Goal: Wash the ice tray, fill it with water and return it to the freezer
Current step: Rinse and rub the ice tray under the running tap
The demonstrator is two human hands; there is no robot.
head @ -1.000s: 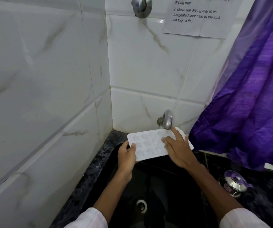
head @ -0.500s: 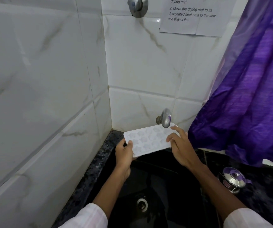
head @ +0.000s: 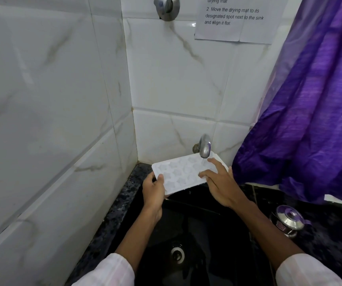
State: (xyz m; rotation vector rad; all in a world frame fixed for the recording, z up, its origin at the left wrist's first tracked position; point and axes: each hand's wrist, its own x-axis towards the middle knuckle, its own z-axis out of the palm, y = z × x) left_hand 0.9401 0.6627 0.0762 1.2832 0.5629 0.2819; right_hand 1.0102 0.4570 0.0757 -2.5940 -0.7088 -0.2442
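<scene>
Right hand (head: 221, 186) has slid back onto the ice tray (head: 178, 174), fingers spread at 3 o'clock; left hand (head: 154, 189) grips its 8 o'clock corner under the tap (head: 204, 146). Likely washing; next, rub remaining cells.

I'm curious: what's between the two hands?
The white ice tray, in the head view: the left hand grips its left end, the right hand touches its right end.
</scene>
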